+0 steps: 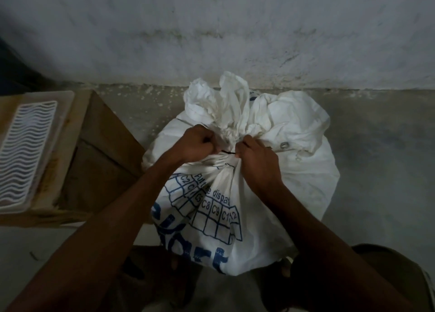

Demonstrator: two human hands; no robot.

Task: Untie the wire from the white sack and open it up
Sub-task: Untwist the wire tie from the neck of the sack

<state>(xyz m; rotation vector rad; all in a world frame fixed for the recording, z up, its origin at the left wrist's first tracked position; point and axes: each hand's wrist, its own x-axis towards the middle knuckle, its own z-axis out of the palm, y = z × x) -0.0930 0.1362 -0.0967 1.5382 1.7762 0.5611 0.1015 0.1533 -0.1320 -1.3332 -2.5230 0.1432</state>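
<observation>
A full white sack [294, 151] with blue print stands on the floor against the wall, its neck bunched and tied. A thin dark wire [227, 152] runs around the neck between my two hands. My left hand [196, 144] is fisted at the left side of the neck, fingers curled on the wire's left end. My right hand [256, 161] sits on the right side and pinches the wire's other end against the gathered cloth. The sack's loose top [226, 99] fans out above the tie.
A brown cardboard box [101, 151] stands close on the left with a white plastic grille tray [28, 151] lying on it. The stained grey wall [211, 29] is right behind the sack. Bare concrete floor [381, 147] extends to the right. My sandalled feet show at the sack's base.
</observation>
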